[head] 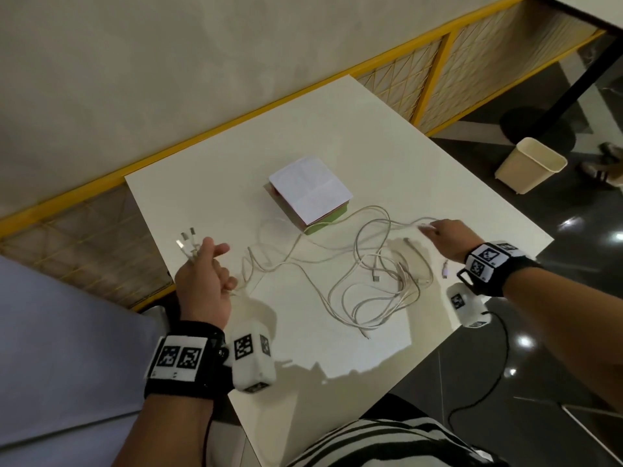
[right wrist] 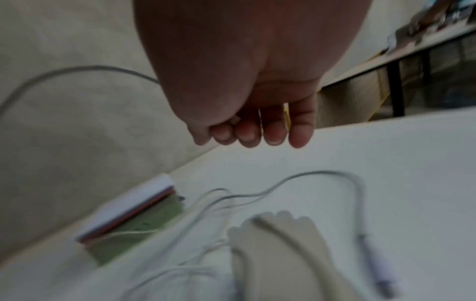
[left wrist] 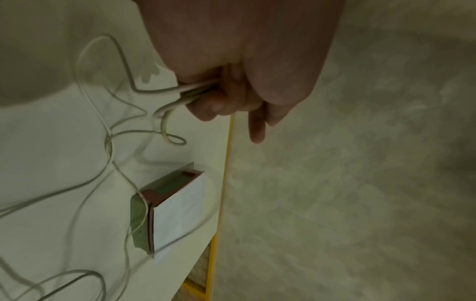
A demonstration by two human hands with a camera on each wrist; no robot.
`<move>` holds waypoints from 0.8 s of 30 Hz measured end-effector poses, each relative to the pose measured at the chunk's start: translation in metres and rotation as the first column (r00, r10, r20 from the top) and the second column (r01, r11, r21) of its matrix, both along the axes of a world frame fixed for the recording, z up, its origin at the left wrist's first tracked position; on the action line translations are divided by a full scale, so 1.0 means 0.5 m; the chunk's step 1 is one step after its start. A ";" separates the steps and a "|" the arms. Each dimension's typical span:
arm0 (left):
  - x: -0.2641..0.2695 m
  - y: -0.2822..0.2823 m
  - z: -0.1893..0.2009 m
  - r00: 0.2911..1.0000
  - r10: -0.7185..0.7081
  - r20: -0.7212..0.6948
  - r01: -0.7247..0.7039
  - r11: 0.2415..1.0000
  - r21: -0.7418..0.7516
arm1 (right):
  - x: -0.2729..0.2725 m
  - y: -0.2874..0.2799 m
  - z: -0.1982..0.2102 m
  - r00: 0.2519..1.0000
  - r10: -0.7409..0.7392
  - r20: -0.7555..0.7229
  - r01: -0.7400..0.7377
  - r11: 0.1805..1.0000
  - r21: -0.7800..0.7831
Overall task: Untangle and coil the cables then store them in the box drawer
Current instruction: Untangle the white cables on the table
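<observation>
A tangle of white cables (head: 377, 281) lies spread over the white table (head: 337, 129). My left hand (head: 215, 261) is raised at the table's left edge and grips a bundle of cable ends; their metal USB plugs (head: 187, 241) stick out beyond the knuckles. In the left wrist view the curled fingers (left wrist: 219, 101) clamp the strands (left wrist: 190, 89), with one finger held straight. My right hand (head: 435, 229) reaches across the right side and pinches a cable end (right wrist: 236, 120) between thumb and forefinger. The box (head: 310, 190), white on top with a green drawer (head: 323, 224), sits mid-table with a cable across its drawer front.
A loose purple-tipped plug (head: 445, 268) lies near my right wrist by the table's right edge. A cream bin (head: 531, 163) stands on the dark floor to the right. A yellow railing (head: 236, 123) runs behind the table along the wall.
</observation>
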State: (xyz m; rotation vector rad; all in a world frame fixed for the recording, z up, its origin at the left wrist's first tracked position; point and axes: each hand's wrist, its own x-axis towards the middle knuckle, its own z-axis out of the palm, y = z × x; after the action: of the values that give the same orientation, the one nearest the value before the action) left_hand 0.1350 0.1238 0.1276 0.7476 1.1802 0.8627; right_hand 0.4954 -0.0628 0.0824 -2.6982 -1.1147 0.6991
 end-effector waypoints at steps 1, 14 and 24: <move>-0.013 0.005 -0.001 0.999 0.020 0.039 -0.018 0.999 -0.031 | 0.023 -0.022 -0.001 0.999 -0.036 0.023 0.038 0.997 -0.066; -0.033 -0.033 0.021 0.904 0.212 0.371 -0.145 0.969 -0.199 | -0.098 0.056 0.042 0.990 0.064 -0.122 -0.026 0.956 0.291; -0.049 -0.025 0.095 0.869 0.228 0.439 -0.197 0.974 -0.116 | -0.468 0.237 0.129 0.582 0.678 -0.450 -0.582 0.733 0.352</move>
State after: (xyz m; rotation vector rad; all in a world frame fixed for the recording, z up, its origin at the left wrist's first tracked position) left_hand 0.1108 0.1112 0.1750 0.3334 0.8754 1.1056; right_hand 0.2613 0.0555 0.1470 -1.6838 -1.8461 1.3062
